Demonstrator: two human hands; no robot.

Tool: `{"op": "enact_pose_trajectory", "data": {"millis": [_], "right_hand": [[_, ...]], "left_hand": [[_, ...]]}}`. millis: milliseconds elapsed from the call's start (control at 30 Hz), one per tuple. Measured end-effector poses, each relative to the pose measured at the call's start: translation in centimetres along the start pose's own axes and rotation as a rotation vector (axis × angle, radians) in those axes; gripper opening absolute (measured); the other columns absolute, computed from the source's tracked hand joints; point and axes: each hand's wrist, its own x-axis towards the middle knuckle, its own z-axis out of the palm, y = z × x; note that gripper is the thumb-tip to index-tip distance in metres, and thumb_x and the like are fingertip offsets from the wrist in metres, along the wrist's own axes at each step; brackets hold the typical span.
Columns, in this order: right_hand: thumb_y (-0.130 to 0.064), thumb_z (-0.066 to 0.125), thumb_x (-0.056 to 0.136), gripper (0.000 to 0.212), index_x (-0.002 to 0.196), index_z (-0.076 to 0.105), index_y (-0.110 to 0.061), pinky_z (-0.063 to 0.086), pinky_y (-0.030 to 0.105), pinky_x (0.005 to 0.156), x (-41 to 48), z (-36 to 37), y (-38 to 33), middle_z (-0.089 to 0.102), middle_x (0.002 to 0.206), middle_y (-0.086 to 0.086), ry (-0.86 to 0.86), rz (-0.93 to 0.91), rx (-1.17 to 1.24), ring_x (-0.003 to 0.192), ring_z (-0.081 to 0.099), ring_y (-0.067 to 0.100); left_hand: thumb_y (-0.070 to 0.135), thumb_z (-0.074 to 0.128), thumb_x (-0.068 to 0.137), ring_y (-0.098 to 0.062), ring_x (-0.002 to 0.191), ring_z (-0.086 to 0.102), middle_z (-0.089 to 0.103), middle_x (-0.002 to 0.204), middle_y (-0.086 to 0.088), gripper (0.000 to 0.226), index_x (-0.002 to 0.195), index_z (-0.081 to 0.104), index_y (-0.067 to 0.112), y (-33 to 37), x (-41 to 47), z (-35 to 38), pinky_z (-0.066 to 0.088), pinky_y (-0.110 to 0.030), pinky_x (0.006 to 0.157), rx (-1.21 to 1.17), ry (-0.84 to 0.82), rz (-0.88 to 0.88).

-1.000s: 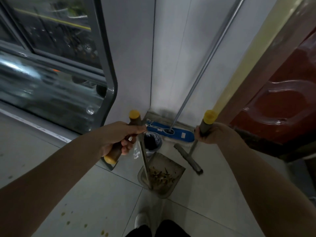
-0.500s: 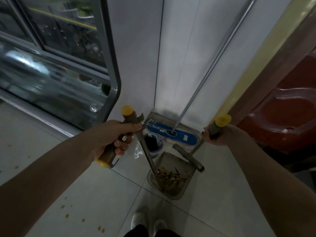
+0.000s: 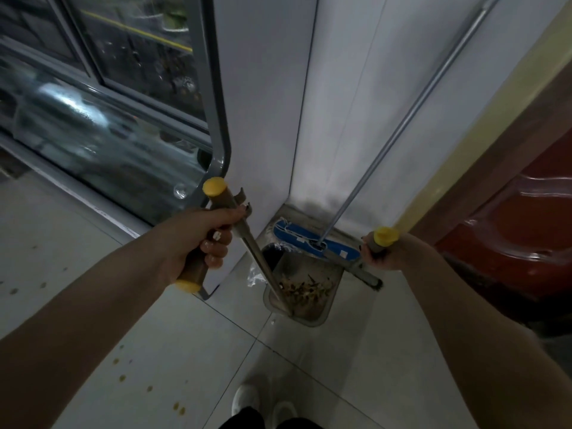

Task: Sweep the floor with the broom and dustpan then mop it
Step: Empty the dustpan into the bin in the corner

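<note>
Tiled floor (image 3: 185, 351), white wall corner, dim light. Glass display case (image 3: 93, 144) far left.

Left hand (image 3: 198, 239) is wrapped tight round the brown grip of the dustpan (image 3: 309, 308). The pan is low at the corner, on or just off the floor, can't tell. Debris (image 3: 305, 287) piled in it. Bin (image 3: 272, 255) with dark liner just behind the pan. Mop (image 3: 309, 239) leans in the corner, blue head down. Right hand (image 3: 387, 255) is closed round the top of the broom (image 3: 366, 275), broom head just beside the pan's right edge. Red door (image 3: 526, 227) far right.

Reads as sweep done, dump next. Lift the pan level with its mouth tipped back, pour slowly over the bin, keep the broom clear. Yellowish spots (image 3: 123, 377) lower left want the mop.

Count: 1 dustpan, 1 broom, 1 mop, 1 bin, 2 hands, both occupied.
</note>
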Motion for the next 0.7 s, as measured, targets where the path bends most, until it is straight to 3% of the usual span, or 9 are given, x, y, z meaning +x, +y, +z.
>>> {"op": "enact_pose_trajectory", "data": {"millis": [133, 233, 367, 600, 700], "right_hand": [[-0.013, 0.041, 0.101, 0.012, 0.093, 0.046, -0.005, 0.048, 0.027, 0.031, 0.4, 0.5, -0.1, 0.042, 0.082, 0.013, -0.033, -0.004, -0.006, 0.065, 0.044, 0.021], [-0.014, 0.040, 0.102, 0.011, 0.095, 0.044, -0.006, 0.049, 0.027, 0.032, 0.6, 1.3, -0.2, 0.041, 0.081, 0.012, -0.046, -0.042, 0.027, 0.066, 0.044, 0.021], [-0.015, 0.039, 0.101, 0.024, 0.079, 0.043, -0.006, 0.049, 0.025, 0.032, 0.7, 2.5, 0.1, 0.040, 0.075, 0.011, -0.055, -0.036, 0.063, 0.063, 0.042, 0.019], [-0.015, 0.042, 0.101, 0.027, 0.076, 0.045, -0.005, 0.047, 0.022, 0.030, 1.0, 3.2, 1.3, 0.044, 0.076, 0.014, 0.008, -0.027, -0.010, 0.054, 0.053, 0.024], [-0.017, 0.042, 0.101, 0.027, 0.076, 0.046, -0.006, 0.047, 0.022, 0.030, 0.9, 3.4, 2.0, 0.045, 0.076, 0.013, 0.026, -0.001, -0.026, 0.061, 0.047, 0.021]], "left_hand": [[0.027, 0.063, 0.073, -0.004, 0.026, 0.030, 0.035, 0.037, 0.006, 0.019, 0.060, 0.055, 0.015, -0.4, -0.3, -1.8, 0.030, -0.012, 0.030, -0.110, 0.021, 0.014], [0.027, 0.061, 0.073, -0.003, 0.025, 0.030, 0.035, 0.036, 0.007, 0.021, 0.063, 0.048, 0.015, -0.7, -0.3, -3.1, 0.030, -0.011, 0.029, -0.173, 0.025, 0.013], [0.027, 0.062, 0.071, -0.002, 0.024, 0.031, 0.036, 0.035, 0.008, 0.024, 0.060, 0.044, 0.016, -1.5, 0.1, -4.7, 0.030, -0.011, 0.028, -0.295, 0.042, 0.000], [0.028, 0.061, 0.073, -0.001, 0.024, 0.032, 0.037, 0.034, 0.005, 0.022, 0.063, 0.046, 0.016, -4.1, 1.7, -7.8, 0.030, -0.011, 0.026, -0.493, 0.112, -0.026], [0.027, 0.062, 0.072, -0.002, 0.023, 0.032, 0.037, 0.033, 0.006, 0.022, 0.064, 0.044, 0.015, -4.6, 2.7, -7.6, 0.030, -0.010, 0.027, -0.519, 0.106, -0.033]]}}
